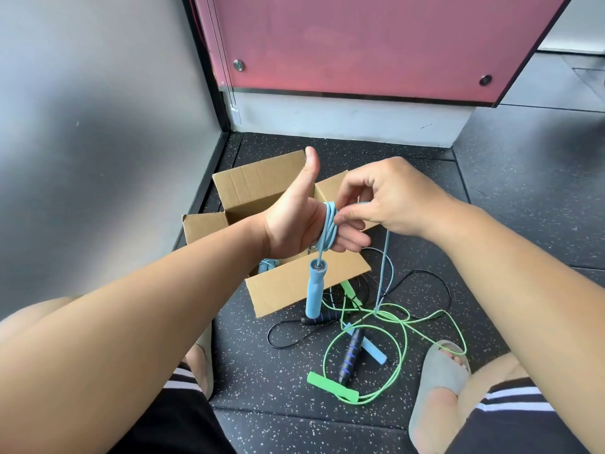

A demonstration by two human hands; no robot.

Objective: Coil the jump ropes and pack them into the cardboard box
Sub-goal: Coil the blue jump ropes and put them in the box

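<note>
My left hand (pixel 294 221) is held up over the open cardboard box (pixel 294 286), thumb up and fingers straight. Several turns of the blue jump rope (pixel 327 231) are wound around its fingers. One blue handle (pixel 315 293) hangs down from the coil. My right hand (pixel 393 201) pinches the blue cord beside the coil, and the cord runs down from it to the floor. The rope's other blue handle (pixel 373 352) lies on the floor. A coiled blue rope (pixel 266 265) lies inside the box. A green rope (pixel 402 322) and a black rope (pixel 435 283) lie tangled on the floor.
The black rope's dark handle (pixel 350 355) and a green handle (pixel 332 386) lie between my feet. My right foot in a grey sandal (pixel 438 388) is at the lower right. A grey wall (pixel 98 126) stands on the left and a pink panel (pixel 360 44) behind the box.
</note>
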